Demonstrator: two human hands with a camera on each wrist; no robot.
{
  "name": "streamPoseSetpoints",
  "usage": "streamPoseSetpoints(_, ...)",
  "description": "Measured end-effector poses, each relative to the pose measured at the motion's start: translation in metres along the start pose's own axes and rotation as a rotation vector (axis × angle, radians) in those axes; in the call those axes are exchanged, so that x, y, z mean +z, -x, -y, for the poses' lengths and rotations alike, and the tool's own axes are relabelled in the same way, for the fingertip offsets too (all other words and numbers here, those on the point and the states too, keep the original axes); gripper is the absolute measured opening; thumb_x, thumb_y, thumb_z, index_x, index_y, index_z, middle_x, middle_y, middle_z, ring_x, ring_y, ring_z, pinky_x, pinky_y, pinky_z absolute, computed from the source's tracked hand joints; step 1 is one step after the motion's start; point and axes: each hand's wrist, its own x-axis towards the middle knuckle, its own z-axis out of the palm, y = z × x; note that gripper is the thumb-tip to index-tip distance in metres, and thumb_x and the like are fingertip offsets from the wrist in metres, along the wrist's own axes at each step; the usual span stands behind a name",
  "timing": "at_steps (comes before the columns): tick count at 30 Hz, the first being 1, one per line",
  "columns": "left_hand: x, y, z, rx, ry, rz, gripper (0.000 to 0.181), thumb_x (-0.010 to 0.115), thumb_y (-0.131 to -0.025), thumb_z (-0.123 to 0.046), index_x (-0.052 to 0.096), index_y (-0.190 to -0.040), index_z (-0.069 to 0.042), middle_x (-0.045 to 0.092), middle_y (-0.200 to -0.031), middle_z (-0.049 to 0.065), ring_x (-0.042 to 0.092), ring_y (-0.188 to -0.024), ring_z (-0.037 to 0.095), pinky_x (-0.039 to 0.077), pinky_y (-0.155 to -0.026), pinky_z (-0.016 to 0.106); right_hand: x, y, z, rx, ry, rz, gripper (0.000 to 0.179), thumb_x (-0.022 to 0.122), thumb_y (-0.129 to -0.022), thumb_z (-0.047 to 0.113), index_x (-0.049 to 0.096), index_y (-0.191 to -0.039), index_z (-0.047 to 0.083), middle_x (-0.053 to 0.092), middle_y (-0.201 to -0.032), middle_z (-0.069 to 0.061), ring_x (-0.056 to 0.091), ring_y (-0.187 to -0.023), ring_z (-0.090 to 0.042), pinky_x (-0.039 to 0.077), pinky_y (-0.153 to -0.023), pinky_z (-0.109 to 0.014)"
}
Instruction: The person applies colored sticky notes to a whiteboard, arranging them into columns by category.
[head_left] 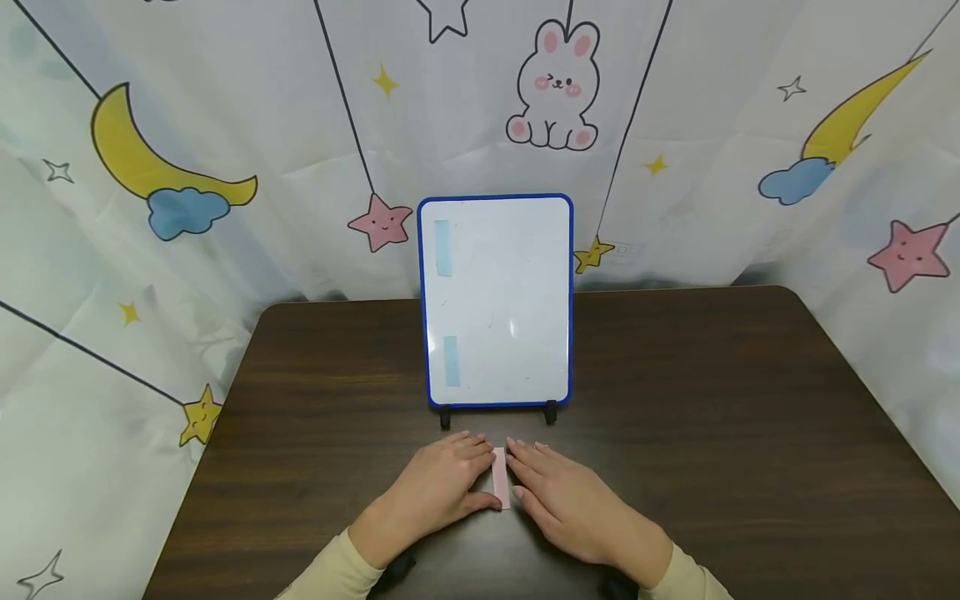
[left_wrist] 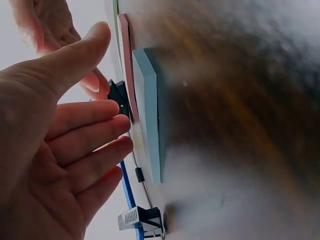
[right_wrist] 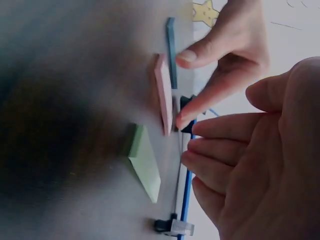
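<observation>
A narrow pink sticky-note pad [head_left: 500, 479] lies on the table between both hands. My left hand [head_left: 442, 483] hovers at its left, palm down, with the thumb and fingertips by its left edge. My right hand [head_left: 566, 496] is at the other side, fingers extended and together, a small gap from the pad. Beneath the left hand lies a blue sticky-note pad [left_wrist: 150, 117], seen in the left wrist view. The right wrist view has a green sticky-note pad [right_wrist: 145, 165] under the right hand. Both outer pads are hidden from the head view.
A blue-framed whiteboard [head_left: 502, 292] stands upright behind the hands on small black feet [head_left: 551, 412]. Two light blue strips [head_left: 443, 247] are stuck along its left side. The dark wooden table [head_left: 712, 417] meets a patterned white curtain [head_left: 675, 83] behind.
</observation>
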Motion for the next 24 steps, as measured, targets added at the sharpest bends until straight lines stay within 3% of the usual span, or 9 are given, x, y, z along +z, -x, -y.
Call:
streamPoseSetpoints(10, 0.001, -0.001, -0.005, 0.019, -0.016, 0.012, 0.061, 0.067, -0.085, -0.054, 0.067, -0.124, -0.008, 0.07, -0.124, 0.005, 0.064, -0.12, 0.018, 0.048, -0.108, 0.035, 0.01, 0.007, 0.002, -0.101, 0.018, -0.016, 0.048, 0.033, -0.107, 0.035, 0.044, -0.148, 0.012, 0.041, -0.155, -0.002, 0.045, -0.14, -0.022, 0.045, -0.111, -0.042)
streamPoseSetpoints(24, 0.005, -0.005, -0.009, -0.023, 0.022, -0.017, 0.056, 0.073, -0.079, -0.05, 0.071, -0.116, -0.008, 0.072, -0.118, 0.002, 0.065, -0.116, 0.017, 0.049, -0.106, 0.035, 0.01, 0.007, 0.002, -0.091, 0.01, -0.007, 0.047, 0.035, -0.107, 0.034, 0.046, -0.147, 0.012, 0.044, -0.154, -0.004, 0.047, -0.139, -0.023, 0.046, -0.111, -0.043)
